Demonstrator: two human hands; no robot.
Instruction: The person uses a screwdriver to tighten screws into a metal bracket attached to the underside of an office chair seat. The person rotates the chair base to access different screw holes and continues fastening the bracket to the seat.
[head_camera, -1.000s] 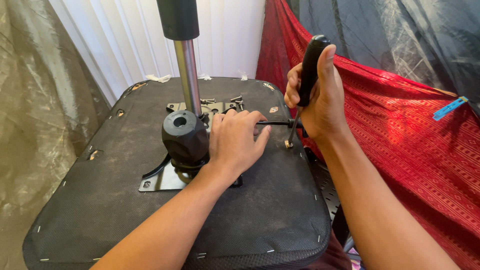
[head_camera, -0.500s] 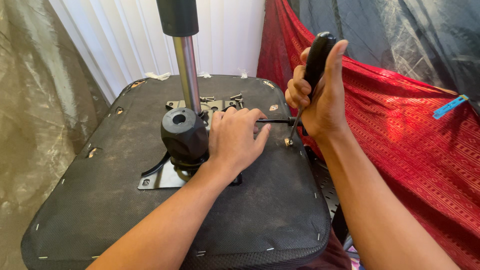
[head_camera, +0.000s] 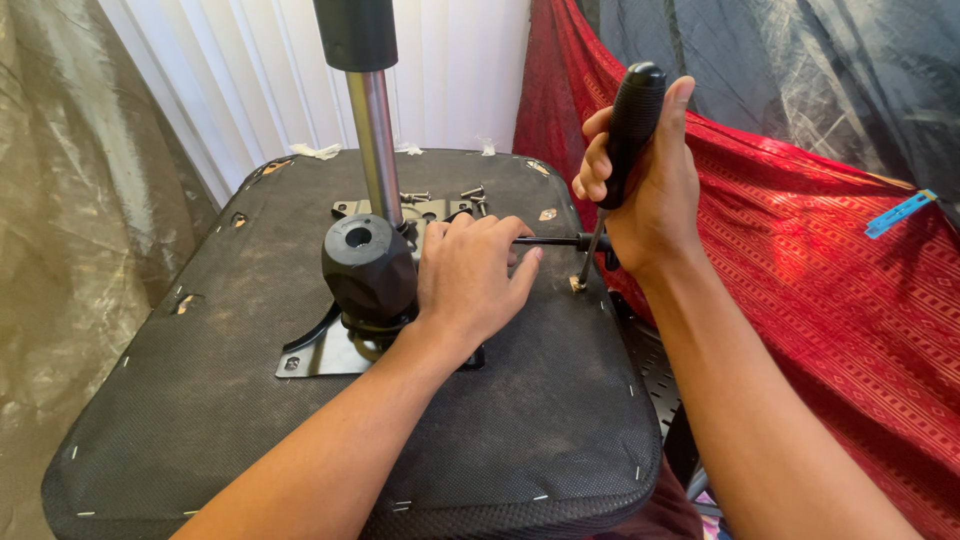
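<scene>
The head view looked down on the underside of a chair seat (head_camera: 200, 400), covered in black fabric stapled along its edges. A metal plate (head_camera: 320, 355) was mounted near the middle of the seat, with a black knob (head_camera: 365, 265) on it and a shiny metal column (head_camera: 378, 150) rising up out of view. The left hand (head_camera: 470, 280) lay flat and released on the plate, just right of the knob, its fingers spread and grasping nothing. The right hand (head_camera: 650, 195) was clenched around the black handle of a screwdriver (head_camera: 628, 120), held nearly upright over the right side of the seat. The screwdriver's thin shaft ran down to a screw (head_camera: 577, 284) in the fabric near the seat's right edge. A thin black lever (head_camera: 555, 241) stuck out from the plate toward the right hand. Loose screws (head_camera: 470, 192) lay on the far part of the plate. A red cloth (head_camera: 800, 280) hung to the right.
</scene>
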